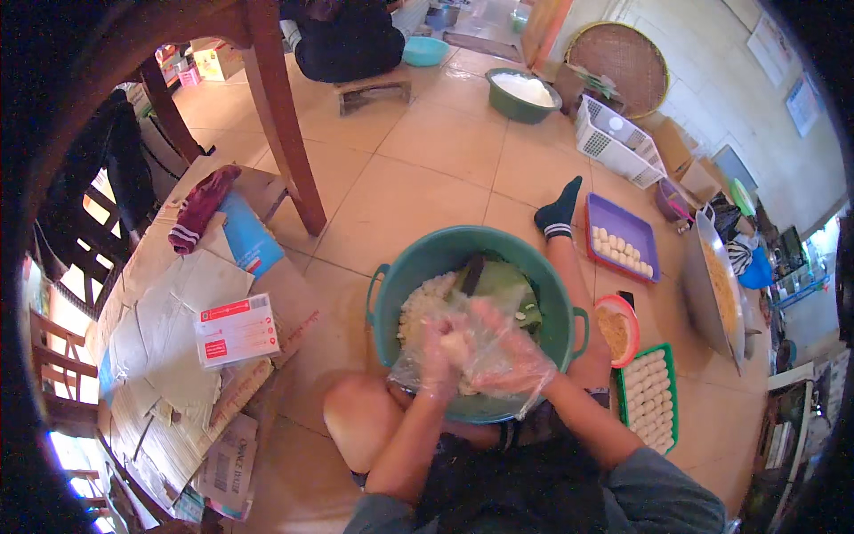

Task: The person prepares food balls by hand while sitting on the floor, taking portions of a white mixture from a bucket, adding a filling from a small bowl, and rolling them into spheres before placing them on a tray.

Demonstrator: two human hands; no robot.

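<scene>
Both my hands, in clear plastic gloves, are over a green two-handled tub (385,334) between my legs. My left hand (440,357) holds a pale lump of rice (456,347) in its curled fingers. Close on its right, my right hand (510,360) has its fingers spread, and loose plastic film hangs round it; whether it holds anything is hard to tell. White rice (427,300) lies at the tub's left, green leaf (497,284) at its right. Rows of pale rolls fill a green tray (672,400); more lie in a purple tray (624,220). A pink bowl (617,327) holds brownish filling.
Flattened cardboard (180,334) covers the left side, with a boxed packet (237,330) on it. A wooden table leg (283,133) rises behind. At right stands a large metal wok (714,287). Farther off are a white basket (617,143), a green basin (524,100) and a seated person (350,40).
</scene>
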